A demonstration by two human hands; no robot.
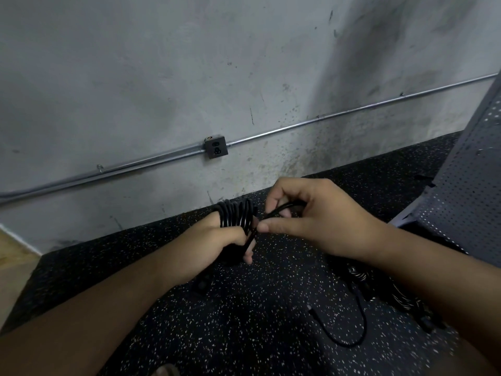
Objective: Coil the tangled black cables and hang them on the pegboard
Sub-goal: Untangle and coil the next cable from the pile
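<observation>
A black cable is wound in several tight loops [235, 216] around my left hand [214, 246], whose fingers curl round the bundle. My right hand [303, 215] pinches the cable's free end [282, 210] just to the right of the coil, thumb pointing at the loops. More black cables [357, 316] lie tangled on the floor under my right forearm, one loose end curving out toward the middle. The grey perforated pegboard [469, 185] leans at the right edge of the view.
The floor is black speckled rubber matting [244, 321] running to a grey concrete wall. A metal conduit [298, 124] and an outlet box [215, 146] run along that wall. A strip of lighter floor [13, 256] shows at left.
</observation>
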